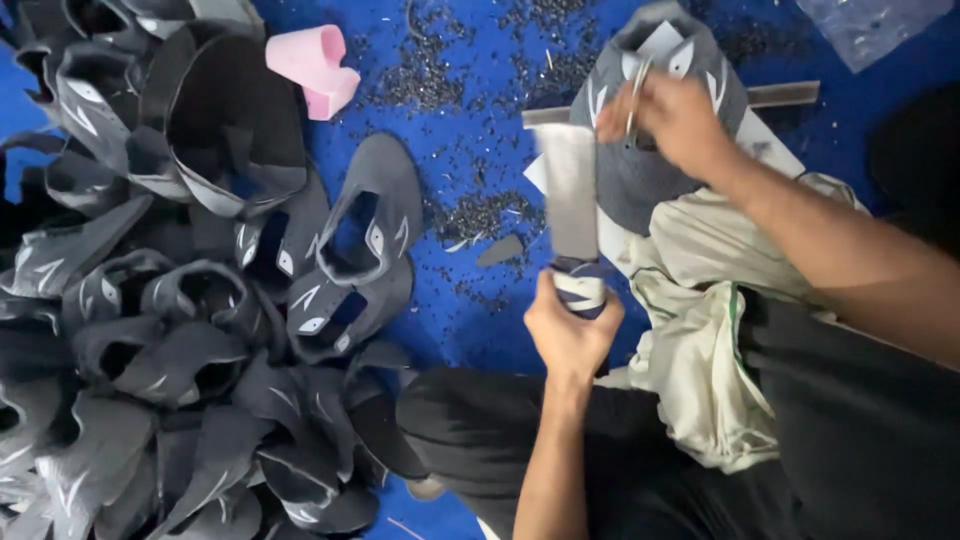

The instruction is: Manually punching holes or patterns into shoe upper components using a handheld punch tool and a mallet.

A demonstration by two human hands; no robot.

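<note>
Two hands at work: left hand [568, 335] clamped on a broad blade's handle [580, 285]; right hand [672, 118] gripping a grey shoe upper [640, 180].

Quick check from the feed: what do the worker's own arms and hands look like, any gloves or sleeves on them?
No gloves: the left hand and the right hand are bare. Both forearms are bare too, with no sleeve showing as far as the frame edge. I see no watch, ring or wristband, though the picture is a little blurred. Dark trousers cover the legs below the arms.
</note>
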